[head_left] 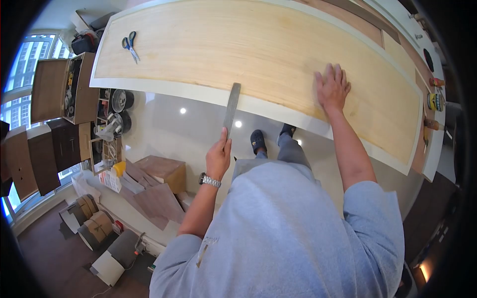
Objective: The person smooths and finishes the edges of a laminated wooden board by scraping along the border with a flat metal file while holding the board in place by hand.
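My left hand [217, 158], with a metal watch on the wrist, is closed around one end of a long flat grey bar that looks like a file [232, 107]. The bar's far end lies over the white edge of a large pale wooden panel [258, 49], and its near part sticks out past that edge. On the panel's right half, my right hand [333, 92] rests flat with its fingers a little spread, holding nothing. Blue-handled scissors [130, 47] lie near the panel's left end, away from both hands.
Small jars and bottles [436, 102] stand past the panel's right end. A wooden toolbox [79, 89] sits at the left, near metal pots [120, 101]. Stacked boards [156, 198] and a wooden box [164, 171] are on the lower left. My feet [258, 141] are below the panel's near edge.
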The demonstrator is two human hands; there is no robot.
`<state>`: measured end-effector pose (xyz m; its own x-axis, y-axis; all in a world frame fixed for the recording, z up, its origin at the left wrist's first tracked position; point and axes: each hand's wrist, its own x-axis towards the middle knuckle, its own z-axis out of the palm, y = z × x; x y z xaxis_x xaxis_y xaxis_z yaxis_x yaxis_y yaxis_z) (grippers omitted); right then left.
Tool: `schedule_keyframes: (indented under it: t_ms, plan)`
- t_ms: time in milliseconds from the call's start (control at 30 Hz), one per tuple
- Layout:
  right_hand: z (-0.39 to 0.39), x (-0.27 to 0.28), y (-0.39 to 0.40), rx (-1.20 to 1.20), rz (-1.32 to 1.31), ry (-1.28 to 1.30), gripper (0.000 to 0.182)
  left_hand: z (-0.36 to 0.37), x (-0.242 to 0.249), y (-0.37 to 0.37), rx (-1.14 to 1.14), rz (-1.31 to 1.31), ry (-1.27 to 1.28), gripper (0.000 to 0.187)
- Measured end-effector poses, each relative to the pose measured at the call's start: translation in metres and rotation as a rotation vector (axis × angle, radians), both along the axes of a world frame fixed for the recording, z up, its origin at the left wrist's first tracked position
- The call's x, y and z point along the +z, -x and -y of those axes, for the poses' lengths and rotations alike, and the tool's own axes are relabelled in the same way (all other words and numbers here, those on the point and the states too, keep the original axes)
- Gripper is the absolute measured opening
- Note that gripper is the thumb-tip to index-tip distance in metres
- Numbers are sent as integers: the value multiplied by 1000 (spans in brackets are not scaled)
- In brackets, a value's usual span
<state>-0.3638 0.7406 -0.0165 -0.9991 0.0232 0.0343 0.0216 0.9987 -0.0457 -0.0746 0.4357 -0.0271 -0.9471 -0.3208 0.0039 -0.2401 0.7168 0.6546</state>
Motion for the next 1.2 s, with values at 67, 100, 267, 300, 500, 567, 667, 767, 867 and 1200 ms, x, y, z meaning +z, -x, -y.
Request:
schedule_keyframes:
  t_ms: [67, 100, 267, 300, 500, 567, 667, 767, 867, 1200]
  plan:
    - [4, 3, -2, 12, 1, -29, 69, -8, 2, 6, -13, 74, 3, 52]
    - [4, 1, -2, 13, 3, -16, 69, -19, 9, 37, -41, 123, 27, 52]
    - [1, 4, 0, 6, 22, 31, 69, -21, 22, 61, -99, 104, 37, 51]
    - [3, 4, 0, 8, 22, 28, 69, -12, 13, 37, -70, 13, 42, 51]
    - [4, -2, -1, 12, 7, -35, 70, -12, 8, 37, -44, 117, 4, 49]
    - [2, 0, 0, 4, 5, -23, 71, -16, 16, 58, -94, 129, 20, 49]
    - [1, 3, 0, -3, 24, 29, 70, -13, 18, 59, -94, 76, 3, 50]
    - [2, 2, 1, -10, 23, 15, 70, 11, 9, 18, -23, 14, -16, 50]
    - [2, 1, -2, 10, 6, -24, 70, 11, 5, 14, 39, 7, -78, 51]
    - [5, 4, -1, -4, 27, 3, 68, 10, -1, 15, 1, -25, -1, 51]
